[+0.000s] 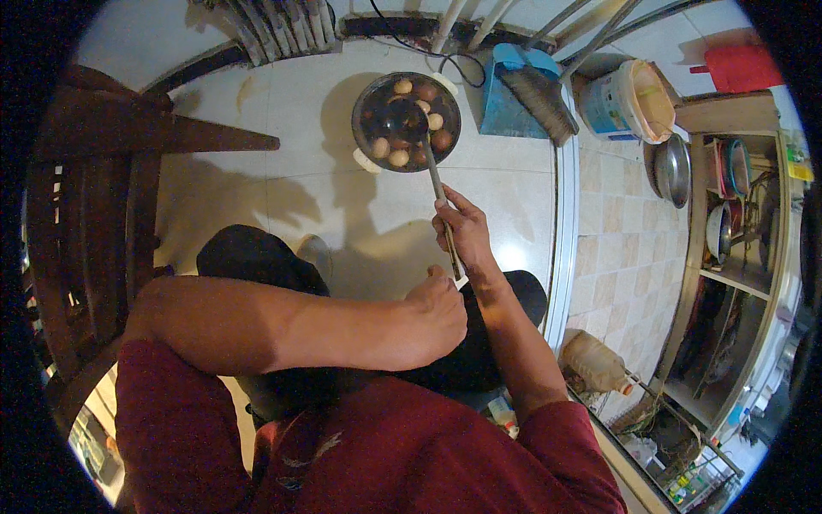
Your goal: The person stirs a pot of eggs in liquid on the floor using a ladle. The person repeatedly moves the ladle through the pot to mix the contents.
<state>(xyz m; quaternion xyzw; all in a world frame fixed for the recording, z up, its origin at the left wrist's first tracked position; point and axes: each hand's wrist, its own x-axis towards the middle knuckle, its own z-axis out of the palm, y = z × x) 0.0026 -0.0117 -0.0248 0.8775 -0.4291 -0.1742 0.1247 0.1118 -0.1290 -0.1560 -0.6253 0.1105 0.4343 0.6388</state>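
Note:
A round dark pot (359,138) with pale handles stands on the tiled floor, holding dark liquid and several eggs (399,158), some pale and some brown. My right hand (463,228) grips the long handle of a ladle (434,177), whose bowl is in the pot among the eggs. Bent across my front, my left arm ends in my left hand (438,308), its fingers curled, close below the handle's end. Whether my left hand holds anything cannot be told.
A blue dustpan (514,109) and a broom (536,96) stand right of the pot, near a white bucket (610,106). A metal basin (672,170) leans by a wooden shelf unit (735,283). A plastic jug (591,363) lies lower right. A dark wooden chair (109,212) is at left.

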